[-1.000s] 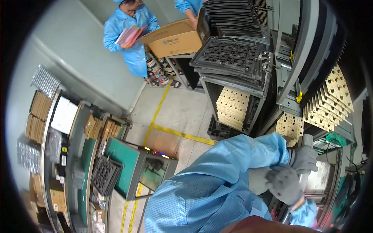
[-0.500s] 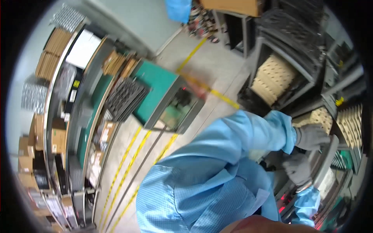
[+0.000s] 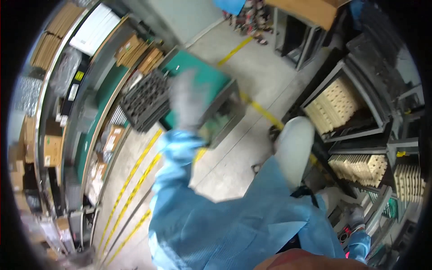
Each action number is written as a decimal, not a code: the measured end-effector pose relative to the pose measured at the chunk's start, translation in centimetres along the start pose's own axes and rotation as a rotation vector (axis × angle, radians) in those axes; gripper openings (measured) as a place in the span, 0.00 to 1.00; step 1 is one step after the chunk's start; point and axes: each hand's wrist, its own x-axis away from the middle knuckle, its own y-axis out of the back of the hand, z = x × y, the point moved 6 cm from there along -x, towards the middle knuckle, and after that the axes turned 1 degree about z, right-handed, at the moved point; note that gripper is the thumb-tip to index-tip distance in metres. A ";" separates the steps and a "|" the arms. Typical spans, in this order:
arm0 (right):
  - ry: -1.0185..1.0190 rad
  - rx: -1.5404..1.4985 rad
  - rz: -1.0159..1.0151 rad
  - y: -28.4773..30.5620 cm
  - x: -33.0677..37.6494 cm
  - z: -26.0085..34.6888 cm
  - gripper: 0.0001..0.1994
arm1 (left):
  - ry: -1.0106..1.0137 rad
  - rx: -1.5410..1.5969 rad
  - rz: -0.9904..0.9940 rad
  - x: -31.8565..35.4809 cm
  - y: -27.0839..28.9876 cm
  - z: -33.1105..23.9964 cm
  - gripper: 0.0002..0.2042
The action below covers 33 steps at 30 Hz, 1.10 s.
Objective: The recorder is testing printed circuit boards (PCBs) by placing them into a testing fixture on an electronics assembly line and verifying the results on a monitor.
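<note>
My left hand (image 3: 188,101), in a grey glove and a blue sleeve, is smeared by motion. It is over the green-topped cart (image 3: 216,81), beside a stack of black moulded trays (image 3: 144,101). Whether its fingers are open or closed does not show. My right hand (image 3: 355,217), gloved in grey too, is low at the right beside a grey frame rail (image 3: 380,204). Its fingers are too small and unclear to read. A small red and black object (image 3: 344,235) lies close to its wrist.
Shelves along the left hold cardboard boxes (image 3: 54,150) and wrapped goods. On the right, a grey rack (image 3: 382,121) holds stacked cream perforated trays (image 3: 333,105), with more cream trays (image 3: 360,168) lower down. Yellow lines (image 3: 135,189) mark the floor. A cardboard box (image 3: 306,11) sits at the back.
My left hand has left the grey rail at the right and swung far left to the green-topped cart. My right hand has shifted slightly down. The view has turned a little.
</note>
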 end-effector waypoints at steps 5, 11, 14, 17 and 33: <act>0.129 -0.132 0.142 -6.3 -4.0 -4.4 0.16 | 0.453 -0.831 -0.045 2.8 9.0 19.5 0.40; 0.161 0.008 0.327 4.8 -17.2 9.2 0.20 | 1.411 1.306 0.026 17.3 6.3 33.2 0.29; 0.327 -0.085 0.303 6.8 -22.2 13.6 0.19 | 1.410 1.283 0.023 16.5 6.1 31.7 0.29; 0.545 -0.072 0.247 11.1 -24.2 18.2 0.20 | 1.405 1.149 0.117 14.4 6.7 25.0 0.24; 0.632 -1.223 1.095 5.5 -30.0 52.0 0.41 | 1.718 1.108 -0.217 34.7 10.9 -1.0 0.30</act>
